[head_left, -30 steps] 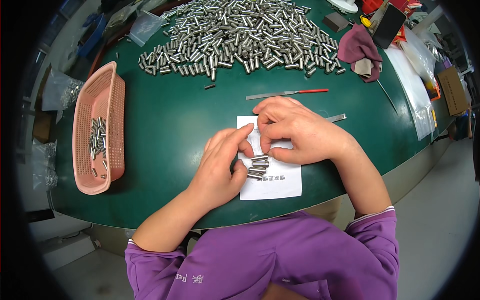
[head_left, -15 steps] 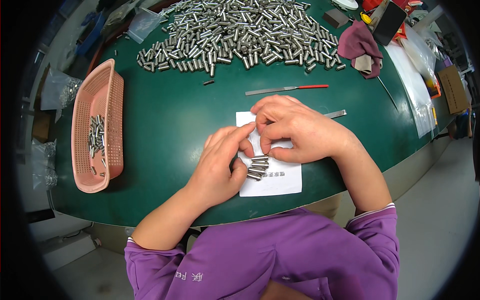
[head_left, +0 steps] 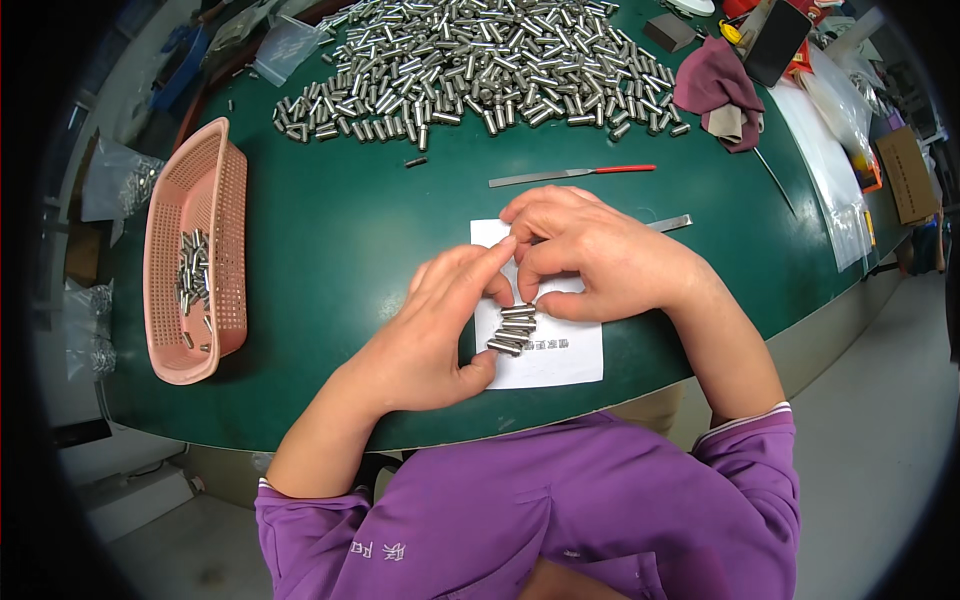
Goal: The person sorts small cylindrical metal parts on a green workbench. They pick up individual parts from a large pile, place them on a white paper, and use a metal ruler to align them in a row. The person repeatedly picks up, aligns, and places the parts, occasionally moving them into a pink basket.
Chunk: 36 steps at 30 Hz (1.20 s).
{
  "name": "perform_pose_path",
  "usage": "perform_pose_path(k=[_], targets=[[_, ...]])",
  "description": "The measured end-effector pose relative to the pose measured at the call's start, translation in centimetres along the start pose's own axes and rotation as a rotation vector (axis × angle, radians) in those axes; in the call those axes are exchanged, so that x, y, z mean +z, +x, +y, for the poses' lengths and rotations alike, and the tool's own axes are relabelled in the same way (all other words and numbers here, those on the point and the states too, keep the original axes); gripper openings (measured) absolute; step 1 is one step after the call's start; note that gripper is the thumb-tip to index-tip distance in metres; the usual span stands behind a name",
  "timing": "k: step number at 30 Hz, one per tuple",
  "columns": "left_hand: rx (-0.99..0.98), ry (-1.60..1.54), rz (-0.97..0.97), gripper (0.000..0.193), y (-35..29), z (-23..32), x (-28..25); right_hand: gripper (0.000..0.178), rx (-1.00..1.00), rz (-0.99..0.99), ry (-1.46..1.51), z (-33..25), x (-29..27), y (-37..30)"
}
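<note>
Several short metal pins (head_left: 513,328) lie side by side in a slightly fanned row on a white paper sheet (head_left: 560,370). My left hand (head_left: 435,325) curves around the row's left side, its thumb by the lowest pin and its bent fingers by the top one, the row gripped between them. From the right, my right hand (head_left: 605,255) has curled fingers, with thumb and index finger closed at the right end of the uppermost pin. The index fingertips of both hands meet above the row. Exact contact at the fingertips is partly hidden.
Beyond my hands lie a file with a red handle (head_left: 575,175) and a flat metal strip (head_left: 672,223). A large heap of metal pins (head_left: 480,70) covers the far table. A pink basket (head_left: 232,200) with pins stands left; a maroon cloth (head_left: 715,80) lies far right.
My left thumb has shifted down, from beside the pins to the row's lower end. The pins sit slightly higher and show more plainly. My right hand has hardly moved.
</note>
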<state>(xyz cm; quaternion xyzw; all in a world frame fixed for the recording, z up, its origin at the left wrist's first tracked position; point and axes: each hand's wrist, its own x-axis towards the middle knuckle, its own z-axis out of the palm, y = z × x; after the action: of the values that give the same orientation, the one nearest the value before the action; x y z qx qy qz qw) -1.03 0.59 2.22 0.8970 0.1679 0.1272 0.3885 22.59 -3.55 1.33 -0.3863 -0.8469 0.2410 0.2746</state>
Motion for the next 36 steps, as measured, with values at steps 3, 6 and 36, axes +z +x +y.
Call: perform_pose_path(k=[3,6,36], targets=[[0.001,-0.010,-0.013,0.094,0.05,-0.09,0.27,0.013,-0.001,0.005,-0.002,0.01,0.00,0.04],[0.002,-0.009,-0.005,0.094,0.03,-0.11,0.39,0.013,0.005,0.004,-0.004,-0.01,-0.06,0.06],[0.042,0.051,0.027,0.091,0.15,-0.49,0.73,0.015,0.005,0.018,0.034,-0.52,-0.43,0.09]])
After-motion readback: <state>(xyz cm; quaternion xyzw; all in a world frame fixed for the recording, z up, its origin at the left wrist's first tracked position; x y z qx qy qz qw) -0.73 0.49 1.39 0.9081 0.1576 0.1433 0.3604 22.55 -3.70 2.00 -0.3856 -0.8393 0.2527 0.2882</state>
